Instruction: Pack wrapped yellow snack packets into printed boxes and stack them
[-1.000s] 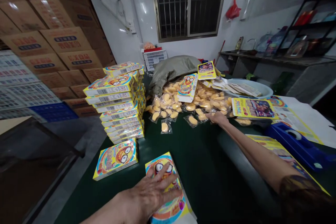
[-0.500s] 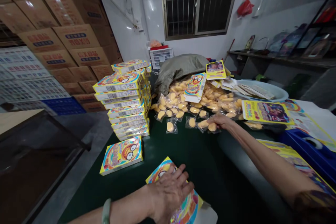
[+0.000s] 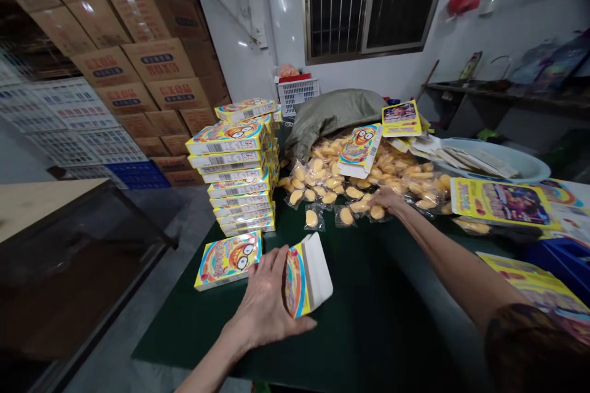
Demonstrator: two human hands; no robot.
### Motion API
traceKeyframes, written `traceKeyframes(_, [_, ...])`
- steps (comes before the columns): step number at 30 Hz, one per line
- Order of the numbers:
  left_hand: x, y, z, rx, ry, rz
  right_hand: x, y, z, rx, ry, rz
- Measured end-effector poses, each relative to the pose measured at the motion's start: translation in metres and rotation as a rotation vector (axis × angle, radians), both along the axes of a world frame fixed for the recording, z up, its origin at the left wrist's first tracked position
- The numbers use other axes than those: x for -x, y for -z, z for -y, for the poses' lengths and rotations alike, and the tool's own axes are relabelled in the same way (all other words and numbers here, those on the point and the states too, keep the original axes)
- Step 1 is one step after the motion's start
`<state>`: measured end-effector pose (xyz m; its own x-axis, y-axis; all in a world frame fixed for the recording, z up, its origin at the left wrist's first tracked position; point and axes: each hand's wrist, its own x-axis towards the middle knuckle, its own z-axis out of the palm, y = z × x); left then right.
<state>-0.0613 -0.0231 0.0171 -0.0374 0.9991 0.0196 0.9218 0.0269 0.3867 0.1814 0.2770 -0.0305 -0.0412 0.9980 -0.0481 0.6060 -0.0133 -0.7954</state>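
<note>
My left hand point(image 3: 265, 298) is wrapped over a small printed yellow carton point(image 3: 297, 279), its fingers across the far side and the thumb along the near edge. The carton's white end flap point(image 3: 319, 270) stands open toward the right. Left of that hand, a closed carton point(image 3: 228, 260) lies flat in front of a tall stack of cartons point(image 3: 242, 181). At the front of a pile of clear-wrapped yellow cookies point(image 3: 332, 166), my right hand point(image 3: 389, 199) pinches a wrapped cookie point(image 3: 362, 204). Other wrapped cookies point(image 3: 346, 216) lie just below its fingertips.
An opened carton point(image 3: 360, 150) rests on the pile, with a grey sack point(image 3: 336, 112) behind. Flat cartons point(image 3: 504, 204) and a blue tape dispenser point(image 3: 560, 261) are at the right, near a pale blue basin point(image 3: 530, 163). Shipping boxes point(image 3: 159, 64) rise at the left.
My left hand has gone from lying flat on the carton to gripping it, and the carton has turned, its open flap now facing right. My right hand stays at the pile. The view has shifted.
</note>
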Motion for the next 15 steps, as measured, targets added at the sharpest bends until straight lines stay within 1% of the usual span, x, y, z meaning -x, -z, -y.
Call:
traceKeyframes(3, [-0.007,0.0,-0.007,-0.074,-0.109,-0.035,-0.011,-0.015,0.025,0.013,0.001,-0.139])
traceKeyframes(6, [-0.02,-0.001,-0.017,-0.115,-0.202,-0.108,-0.028,-0.043,0.059,-0.014,-0.049,-0.304])
traceKeyframes(7, [-0.024,-0.001,-0.019,-0.131,-0.231,-0.141,-0.033,-0.054,0.073,-0.002,-0.086,-0.359])
traceKeyframes(9, [-0.032,0.0,-0.024,-0.164,-0.275,-0.221,-0.037,-0.076,0.102,0.082,-0.194,-0.456])
traceKeyframes(11, [-0.039,0.003,-0.026,-0.197,-0.271,-0.299,-0.034,-0.093,0.13,0.184,-0.32,-0.502])
traceKeyframes(13, [-0.046,0.005,-0.026,-0.224,-0.233,-0.347,-0.023,-0.1,0.153,0.226,-0.424,-0.48])
traceKeyframes(15, [-0.052,0.007,-0.024,-0.265,-0.191,-0.366,-0.01,-0.096,0.164,0.149,-0.453,-0.399])
